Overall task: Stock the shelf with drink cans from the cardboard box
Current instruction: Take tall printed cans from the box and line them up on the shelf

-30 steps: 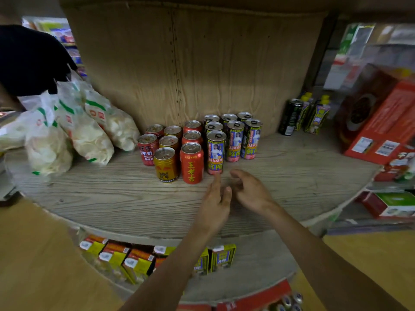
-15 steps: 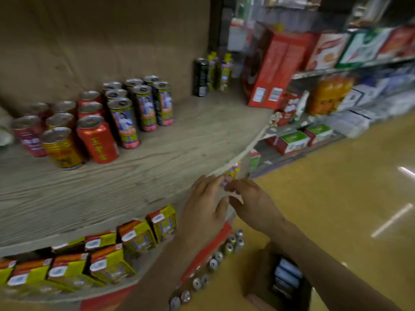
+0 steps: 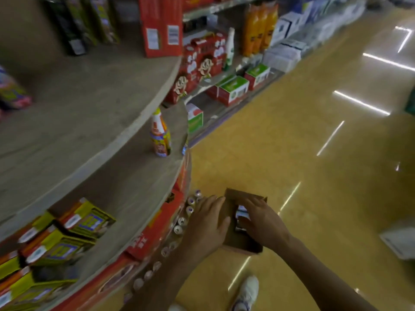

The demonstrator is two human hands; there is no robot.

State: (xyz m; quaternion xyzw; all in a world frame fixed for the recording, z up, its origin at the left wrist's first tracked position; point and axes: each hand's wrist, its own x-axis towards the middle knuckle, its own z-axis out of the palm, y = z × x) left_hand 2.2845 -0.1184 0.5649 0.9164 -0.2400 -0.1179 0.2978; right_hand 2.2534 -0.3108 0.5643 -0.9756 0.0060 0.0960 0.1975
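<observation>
A small brown cardboard box (image 3: pixel 243 244) stands open on the yellow floor, beside the foot of the round wooden shelf (image 3: pixel 89 113). Inside it show the pale tops of drink cans (image 3: pixel 241 213). My right hand (image 3: pixel 263 221) reaches down into the box, with thumb and bent fingers closed around one can. My left hand (image 3: pixel 205 227) hovers at the box's left wall with its fingers loosely straight and holds nothing. A blurred can on the top shelf (image 3: pixel 11 95) shows at the far left edge.
A row of can tops (image 3: pixel 182 221) lines the shelf's bottom rim, next to my left hand. Yellow cartons (image 3: pixel 85 221) fill the middle tier, where a single bottle (image 3: pixel 160 135) stands. Red boxes (image 3: pixel 160 25) and cartons (image 3: pixel 233 89) sit further right. My white shoe (image 3: pixel 247 290) is below.
My view has swung from the shelf top, right and down to the floor. Both hands have dropped from the shelf edge to the box, and my right hand has entered it.
</observation>
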